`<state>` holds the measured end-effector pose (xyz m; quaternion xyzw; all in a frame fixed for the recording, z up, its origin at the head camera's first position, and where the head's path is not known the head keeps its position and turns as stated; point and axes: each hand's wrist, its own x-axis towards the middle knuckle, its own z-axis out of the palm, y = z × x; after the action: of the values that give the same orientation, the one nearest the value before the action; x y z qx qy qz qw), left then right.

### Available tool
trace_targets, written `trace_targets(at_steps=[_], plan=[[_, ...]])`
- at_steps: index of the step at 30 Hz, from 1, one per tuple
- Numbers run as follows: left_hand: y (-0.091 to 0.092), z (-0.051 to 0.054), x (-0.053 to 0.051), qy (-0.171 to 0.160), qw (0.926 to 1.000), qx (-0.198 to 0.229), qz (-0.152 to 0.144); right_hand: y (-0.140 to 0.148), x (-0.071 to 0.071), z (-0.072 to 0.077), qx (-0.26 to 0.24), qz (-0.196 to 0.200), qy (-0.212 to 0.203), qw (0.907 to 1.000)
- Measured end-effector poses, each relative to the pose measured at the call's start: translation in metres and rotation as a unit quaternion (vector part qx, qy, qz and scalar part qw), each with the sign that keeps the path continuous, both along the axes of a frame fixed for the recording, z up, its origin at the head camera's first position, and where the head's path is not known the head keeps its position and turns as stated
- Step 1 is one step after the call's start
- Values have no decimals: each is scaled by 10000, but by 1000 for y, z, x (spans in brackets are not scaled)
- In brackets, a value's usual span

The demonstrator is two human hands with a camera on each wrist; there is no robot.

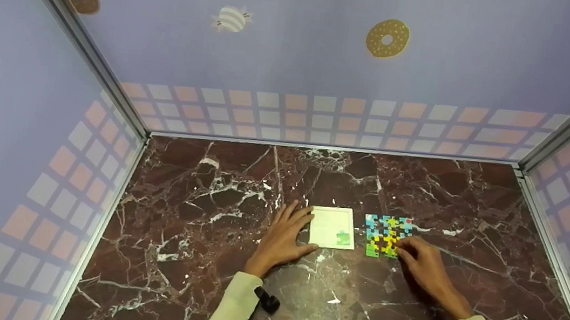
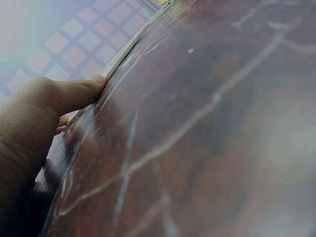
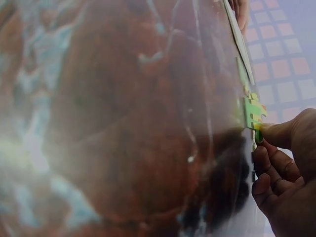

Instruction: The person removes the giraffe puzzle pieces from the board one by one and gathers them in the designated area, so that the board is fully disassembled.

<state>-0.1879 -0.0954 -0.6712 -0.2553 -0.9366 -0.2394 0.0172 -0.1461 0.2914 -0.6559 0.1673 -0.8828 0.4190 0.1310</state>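
A square, cream-coloured puzzle tray [image 1: 325, 223] lies on the dark marbled table, with a green puzzle piece [image 1: 343, 238] in its lower right corner. My left hand [image 1: 281, 238] rests along the tray's left side, fingers spread near the upper corner and thumb [image 2: 81, 94] touching the lower edge. To the tray's right lies a block of colourful jigsaw pieces [image 1: 380, 226] in blue, yellow and green. At the block's lower right, my right hand [image 1: 424, 264] pinches a green puzzle piece [image 3: 259, 136] between thumb and index finger. My fingers hide part of that piece.
Purple panels [image 1: 297, 58] with checks and sweets printed on them enclose the table [image 1: 188, 235] at the back and both sides. Metal rails [image 1: 550, 258] run along the table's edges.
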Motion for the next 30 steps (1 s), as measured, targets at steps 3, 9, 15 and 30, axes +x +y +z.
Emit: trace_targets(at_steps=[3, 9, 15, 30], plan=[[0, 0, 0, -16, 10000, -21, -3, 0, 0, -3, 60, 21, 150, 9999], [0, -1, -1, 2, 10000, 43, -15, -1, -2, -4, 149, 27, 228, 9996], [1, 0, 0, 46, 10000, 55, -19, -2, -1, -4, 284, -15, 287, 9992], [1, 1, 0, 70, 9999, 69, -60, -3, -2, -9, 439, -205, 334, 9983]])
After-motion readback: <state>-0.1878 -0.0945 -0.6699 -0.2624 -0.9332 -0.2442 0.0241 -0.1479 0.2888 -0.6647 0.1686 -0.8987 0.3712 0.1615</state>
